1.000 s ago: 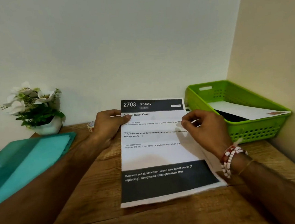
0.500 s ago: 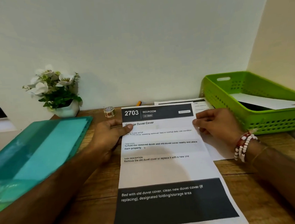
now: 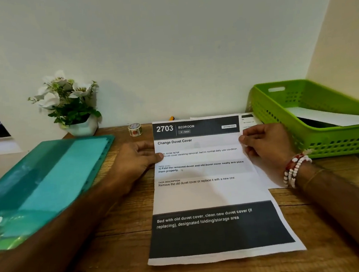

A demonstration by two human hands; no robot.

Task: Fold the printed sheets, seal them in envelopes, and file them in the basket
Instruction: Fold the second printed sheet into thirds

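Observation:
A printed sheet (image 3: 209, 194) headed "2703 BEDROOM" lies flat and unfolded on the wooden desk (image 3: 122, 238). My left hand (image 3: 137, 161) pinches its left edge near the top, thumb on the paper. My right hand (image 3: 266, 145) pinches the right edge at the same height. Another printed sheet (image 3: 248, 120) lies partly under it, at the back right. The green basket (image 3: 318, 143) stands at the right and holds a white envelope (image 3: 329, 117).
A teal plastic folder (image 3: 48, 180) lies at the left, slanting over the desk edge. A small roll of tape (image 3: 134, 129) and a potted white flower (image 3: 71, 106) stand by the back wall. Walls close the back and right.
The sheet has been lowered from a tilted, lifted pose to lie flat on the desk. My view shifted left and down; both hands keep their hold on its upper edges.

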